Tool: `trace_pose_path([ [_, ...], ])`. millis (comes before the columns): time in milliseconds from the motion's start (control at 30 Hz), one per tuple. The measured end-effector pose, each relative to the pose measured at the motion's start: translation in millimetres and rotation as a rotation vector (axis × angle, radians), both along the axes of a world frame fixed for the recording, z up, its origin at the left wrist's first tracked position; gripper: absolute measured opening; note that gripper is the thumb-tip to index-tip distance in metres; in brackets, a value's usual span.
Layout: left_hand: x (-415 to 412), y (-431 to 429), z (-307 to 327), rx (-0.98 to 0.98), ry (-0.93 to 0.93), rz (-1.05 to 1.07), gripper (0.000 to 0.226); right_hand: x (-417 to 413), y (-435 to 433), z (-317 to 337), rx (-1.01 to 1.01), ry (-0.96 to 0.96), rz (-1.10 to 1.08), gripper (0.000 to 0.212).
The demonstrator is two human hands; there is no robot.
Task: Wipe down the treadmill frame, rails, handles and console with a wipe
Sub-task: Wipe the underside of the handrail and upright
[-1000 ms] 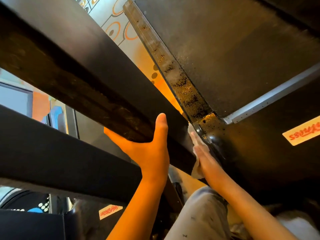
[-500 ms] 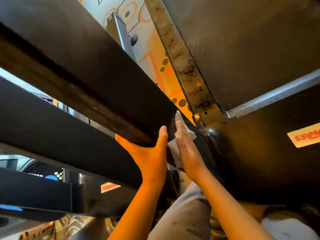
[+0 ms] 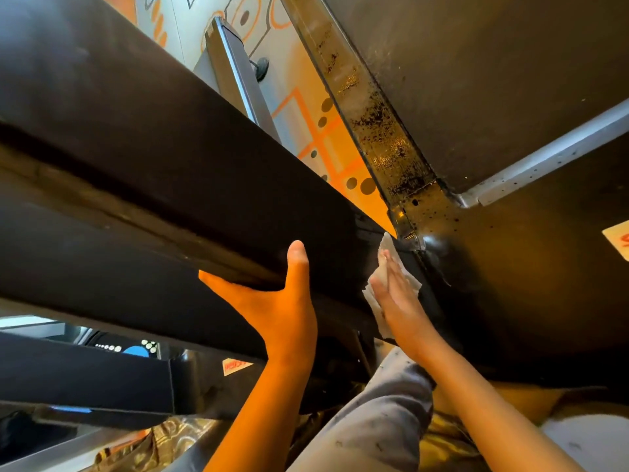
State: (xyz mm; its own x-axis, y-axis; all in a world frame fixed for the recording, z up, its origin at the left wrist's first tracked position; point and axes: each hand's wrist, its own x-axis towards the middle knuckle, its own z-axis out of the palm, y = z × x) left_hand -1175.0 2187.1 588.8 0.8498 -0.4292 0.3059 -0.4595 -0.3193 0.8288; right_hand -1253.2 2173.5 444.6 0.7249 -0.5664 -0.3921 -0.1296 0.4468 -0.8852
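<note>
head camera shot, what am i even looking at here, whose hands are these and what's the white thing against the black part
There is no robot here. The single picture comes from a camera worn on a person's head, looking down past their own arms at a treadmill from very close. The left hand grips a wide black bar of the frame, thumb up its side and fingers underneath. The right hand lies flat and presses a white wipe against the dark frame, just below where a grimy speckled rail joins it. The wipe is the cleaning cloth for the job. Lower down is the person's grey trouser leg. Beyond the bar is what looks like a patterned orange and pale floor.
</note>
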Motion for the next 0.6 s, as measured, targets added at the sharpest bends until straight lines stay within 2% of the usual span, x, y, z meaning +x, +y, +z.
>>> trace_pose_path([
  [100,-0.4,-2.2,1.8,0.007,-0.028,-0.012,0.093,17.1,-17.8,22.4,-0.072,-0.087,0.001,0.092],
  [200,-1.1,-3.8,5.0,-0.016,-0.029,-0.019,0.091,48.5,-47.2,44.6,-0.145,-0.172,0.023,0.058],
  [267,-0.9,-3.6,4.9,-0.016,-0.059,-0.018,0.091,66.7,-64.7,46.1,-0.158,-0.215,0.015,0.047],
  [367,-1.6,-5.4,5.3,-0.022,-0.064,-0.009,0.089,80.5,-79.4,26.9,-0.153,-0.228,0.003,0.048],
  [600,-2.0,-7.1,5.6,-0.015,-0.053,-0.002,0.084,66.1,-70.5,-33.3,-0.053,-0.066,0.027,0.049],
])
